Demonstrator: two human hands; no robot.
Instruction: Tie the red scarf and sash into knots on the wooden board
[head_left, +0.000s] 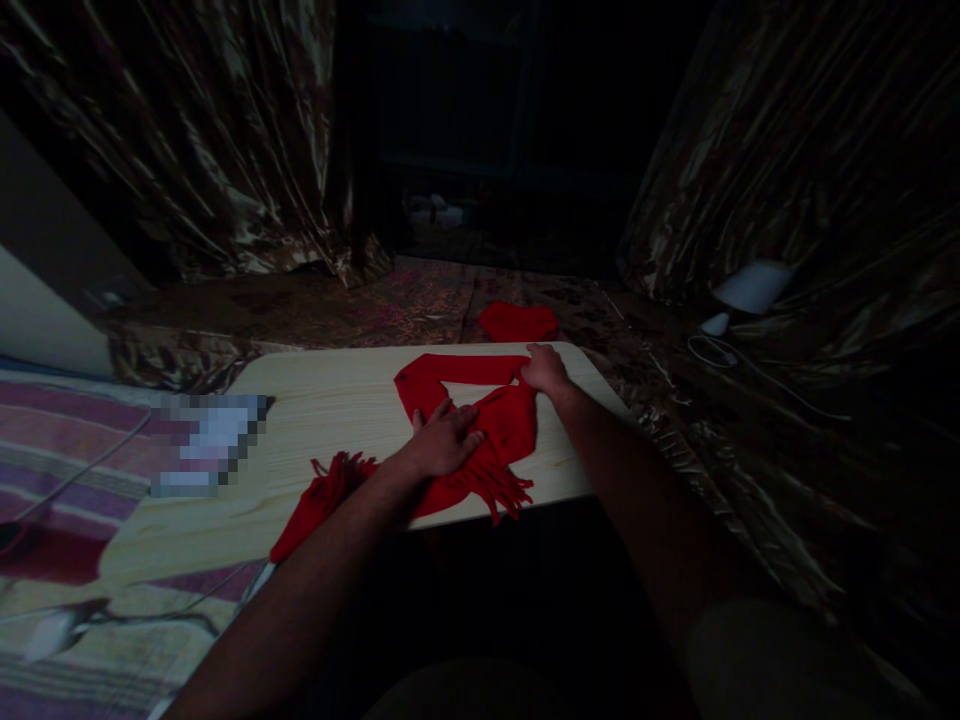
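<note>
A red fringed scarf (465, 368) lies in bent, overlapping folds on a light wooden table (330, 400). My left hand (448, 440) rests on its near folds, fingers spread out and palm down. One fringed end shows just below that hand, and another lies farther left, partly behind my left forearm. At the far right of the scarf, my right hand (545, 367) has its fingers closed on the band near the table's far edge. Beyond that edge is another piece of red cloth (519, 321); whether it joins the scarf I cannot tell.
Left of the table, a striped bedspread (90, 425) carries cables and a white plug-like piece (54, 635). A blurred-out item (214, 440) lies at the table's left side. A white lamp (754, 288) with a cord stands right. Patterned curtains (247, 130) hang behind.
</note>
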